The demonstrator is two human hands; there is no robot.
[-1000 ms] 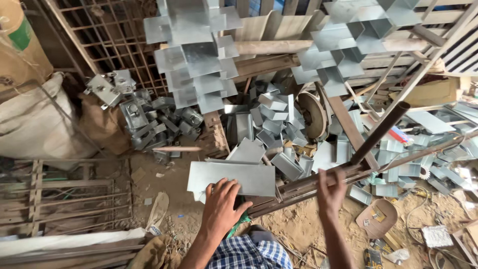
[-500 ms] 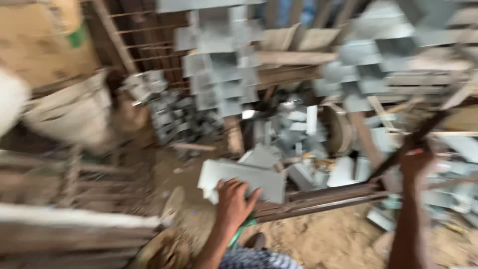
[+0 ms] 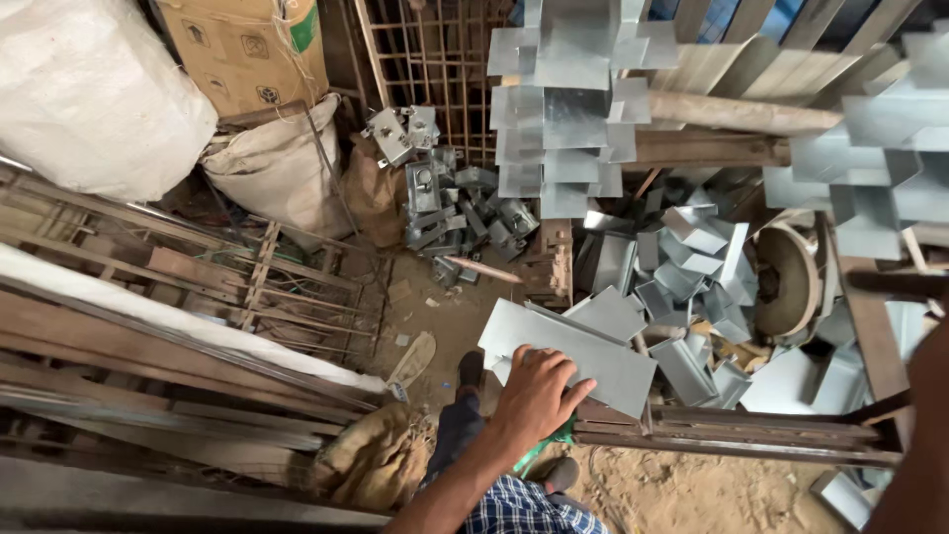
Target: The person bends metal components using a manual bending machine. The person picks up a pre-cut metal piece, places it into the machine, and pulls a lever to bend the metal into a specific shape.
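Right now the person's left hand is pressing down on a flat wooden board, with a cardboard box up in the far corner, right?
Not quite. The head view shows the left hand resting on a flat grey metal sheet, not a wooden board. The cardboard box does sit in the far corner.

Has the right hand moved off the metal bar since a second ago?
Yes. It gripped the slanted bar beside the grey sheet; now only the forearm shows at the right edge, hand out of view.
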